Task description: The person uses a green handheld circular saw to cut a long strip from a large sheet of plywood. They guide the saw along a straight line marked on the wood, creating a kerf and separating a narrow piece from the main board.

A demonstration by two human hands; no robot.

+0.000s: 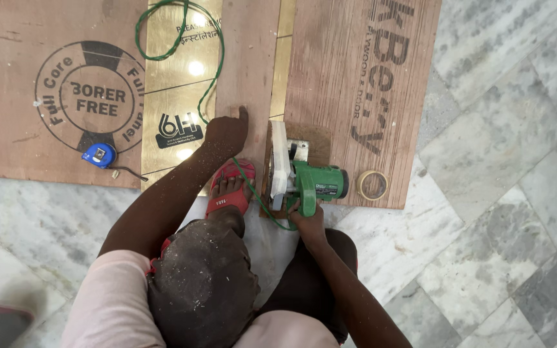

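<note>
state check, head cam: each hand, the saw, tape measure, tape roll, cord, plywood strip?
left hand: pressed flat on the plywood strip
right hand: closed on the green circular saw
green circular saw: at the strip's near end
blue tape measure: lying on sheet, untouched
tape roll: lying flat
green cord: slack, looped

**Pale sleeves, dusty dark trousers, a red sandal**

The person wears a pale pink top point(107, 299) with short sleeves — both forearms bare. Dark trousers point(204, 283) cover the raised knee, the cloth speckled with pale sawdust. One foot shows in a red open-toed sandal point(229, 190) — its broad strap bears small white lettering.
</note>
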